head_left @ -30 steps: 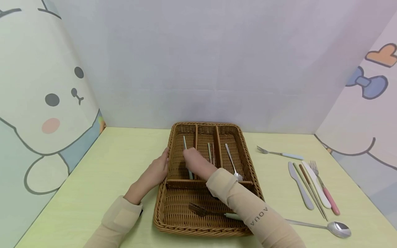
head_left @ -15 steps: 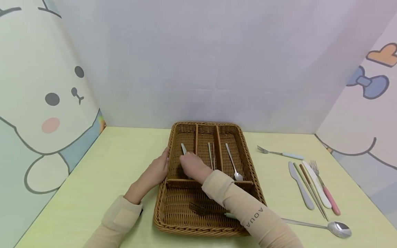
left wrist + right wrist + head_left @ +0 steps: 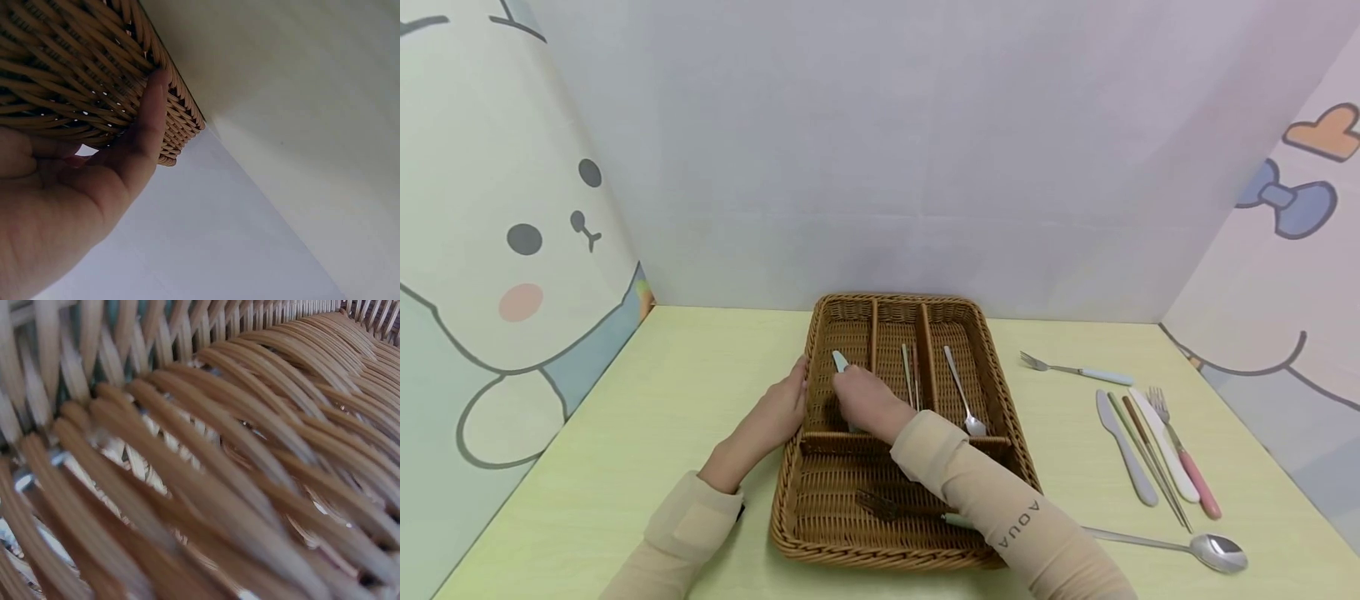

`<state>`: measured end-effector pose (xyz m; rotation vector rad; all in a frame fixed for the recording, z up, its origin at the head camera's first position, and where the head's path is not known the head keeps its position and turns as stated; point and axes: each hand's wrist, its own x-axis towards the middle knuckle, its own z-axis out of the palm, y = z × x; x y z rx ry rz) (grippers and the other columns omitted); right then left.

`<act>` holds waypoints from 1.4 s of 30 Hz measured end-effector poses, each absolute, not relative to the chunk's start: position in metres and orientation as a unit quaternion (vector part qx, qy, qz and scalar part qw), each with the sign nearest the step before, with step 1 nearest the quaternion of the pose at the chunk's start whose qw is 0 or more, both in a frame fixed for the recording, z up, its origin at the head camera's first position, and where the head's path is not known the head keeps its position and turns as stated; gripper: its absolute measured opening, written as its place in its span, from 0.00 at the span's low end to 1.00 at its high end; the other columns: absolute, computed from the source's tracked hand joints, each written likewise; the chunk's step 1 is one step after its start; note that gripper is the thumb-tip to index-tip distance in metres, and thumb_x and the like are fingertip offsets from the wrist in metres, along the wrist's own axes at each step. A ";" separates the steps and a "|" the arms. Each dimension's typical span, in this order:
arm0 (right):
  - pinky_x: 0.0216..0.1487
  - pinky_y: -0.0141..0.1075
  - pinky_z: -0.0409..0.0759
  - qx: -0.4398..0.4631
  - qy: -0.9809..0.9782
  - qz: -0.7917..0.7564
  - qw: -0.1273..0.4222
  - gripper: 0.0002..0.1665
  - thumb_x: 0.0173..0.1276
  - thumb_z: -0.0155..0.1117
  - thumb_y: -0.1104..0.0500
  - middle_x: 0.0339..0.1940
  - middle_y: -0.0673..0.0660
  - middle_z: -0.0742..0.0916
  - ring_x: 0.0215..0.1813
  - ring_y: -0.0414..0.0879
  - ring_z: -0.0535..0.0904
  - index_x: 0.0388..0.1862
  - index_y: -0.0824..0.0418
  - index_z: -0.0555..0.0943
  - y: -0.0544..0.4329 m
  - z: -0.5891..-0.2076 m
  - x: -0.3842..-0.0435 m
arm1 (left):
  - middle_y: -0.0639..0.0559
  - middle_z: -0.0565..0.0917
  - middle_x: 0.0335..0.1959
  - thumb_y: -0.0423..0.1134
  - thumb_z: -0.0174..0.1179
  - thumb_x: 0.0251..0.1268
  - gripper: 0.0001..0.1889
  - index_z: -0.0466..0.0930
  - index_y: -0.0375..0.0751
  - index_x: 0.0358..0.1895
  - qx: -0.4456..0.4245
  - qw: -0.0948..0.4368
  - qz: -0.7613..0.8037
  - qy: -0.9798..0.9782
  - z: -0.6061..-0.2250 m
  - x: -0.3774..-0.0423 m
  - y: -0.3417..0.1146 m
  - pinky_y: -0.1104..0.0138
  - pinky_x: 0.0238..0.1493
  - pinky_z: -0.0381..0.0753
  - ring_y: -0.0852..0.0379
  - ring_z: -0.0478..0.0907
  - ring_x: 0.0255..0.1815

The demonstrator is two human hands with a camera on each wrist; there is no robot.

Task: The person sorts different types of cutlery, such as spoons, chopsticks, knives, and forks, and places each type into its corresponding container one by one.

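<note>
A brown wicker cutlery basket [image 3: 790,500] with several compartments stands on the table. At its left side my left hand [image 3: 780,414] grips the rim; in the left wrist view one finger [image 3: 153,112] lies along the outer wall. My right hand [image 3: 867,400] reaches into the back left compartment and holds a pale blue knife [image 3: 839,360], mostly hidden by the hand. Chopsticks [image 3: 907,367] lie in the middle compartment and a spoon [image 3: 973,425] in the right one. A fork [image 3: 880,504] lies in the front compartment, partly under the right sleeve. The right wrist view shows only blurred wicker [image 3: 219,425].
On the table right of the basket lie a blue-handled fork [image 3: 1105,377], a grey knife [image 3: 1127,450], chopsticks [image 3: 1153,462], a white knife [image 3: 1165,446], a pink-handled fork [image 3: 1198,483] and a large spoon [image 3: 1217,552]. A pale wall [image 3: 917,167] stands behind.
My right hand has shifted slightly left and nearer, tilting the knife so its far end points more to the left and sits lower. The left hand and the basket stay put.
</note>
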<state>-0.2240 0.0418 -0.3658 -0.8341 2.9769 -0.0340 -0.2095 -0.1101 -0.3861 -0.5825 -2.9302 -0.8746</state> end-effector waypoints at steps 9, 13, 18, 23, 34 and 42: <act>0.28 0.25 0.78 -0.267 0.961 -0.058 -0.032 0.14 0.66 0.55 0.63 0.43 0.60 0.81 0.37 0.46 0.80 0.49 0.65 0.78 0.051 -0.355 -0.220 | 0.25 0.65 0.61 0.34 0.33 0.74 0.25 0.44 0.23 0.69 -0.184 0.010 -0.288 -0.940 -0.385 -0.210 -0.111 0.48 0.55 0.73 0.35 0.69 0.59; 0.31 0.26 0.78 -0.269 0.957 -0.095 -0.043 0.13 0.66 0.54 0.65 0.40 0.59 0.80 0.38 0.46 0.78 0.48 0.66 0.78 0.060 -0.346 -0.216 | 0.26 0.64 0.62 0.34 0.32 0.74 0.26 0.43 0.23 0.69 -0.183 0.005 -0.290 -0.939 -0.384 -0.211 -0.111 0.48 0.55 0.72 0.35 0.67 0.60; 0.30 0.29 0.78 -0.261 0.958 -0.111 -0.051 0.13 0.66 0.54 0.66 0.38 0.59 0.81 0.35 0.46 0.78 0.48 0.67 0.77 0.071 -0.336 -0.212 | 0.26 0.62 0.63 0.34 0.31 0.74 0.26 0.42 0.22 0.69 -0.184 0.003 -0.290 -0.939 -0.385 -0.211 -0.110 0.47 0.57 0.70 0.34 0.65 0.61; 0.21 0.29 0.70 -0.239 0.963 -0.117 -0.050 0.07 0.64 0.55 0.67 0.29 0.57 0.78 0.26 0.43 0.71 0.40 0.66 0.77 0.084 -0.329 -0.212 | 0.25 0.62 0.63 0.34 0.31 0.74 0.26 0.42 0.22 0.69 -0.183 0.001 -0.290 -0.939 -0.386 -0.211 -0.110 0.47 0.58 0.69 0.34 0.65 0.61; 0.20 0.32 0.72 -0.172 0.979 -0.083 -0.063 0.12 0.62 0.59 0.63 0.36 0.58 0.82 0.29 0.45 0.75 0.45 0.63 0.79 0.121 -0.316 -0.211 | 0.25 0.63 0.62 0.33 0.31 0.74 0.26 0.42 0.22 0.68 -0.185 0.000 -0.288 -0.940 -0.388 -0.212 -0.110 0.48 0.58 0.70 0.34 0.66 0.60; 0.23 0.36 0.74 -0.118 0.987 -0.089 -0.057 0.14 0.59 0.60 0.65 0.39 0.60 0.82 0.34 0.50 0.77 0.46 0.65 0.79 0.161 -0.312 -0.209 | 0.25 0.62 0.63 0.34 0.31 0.74 0.26 0.42 0.22 0.69 -0.185 -0.001 -0.288 -0.940 -0.387 -0.211 -0.110 0.48 0.59 0.69 0.34 0.65 0.61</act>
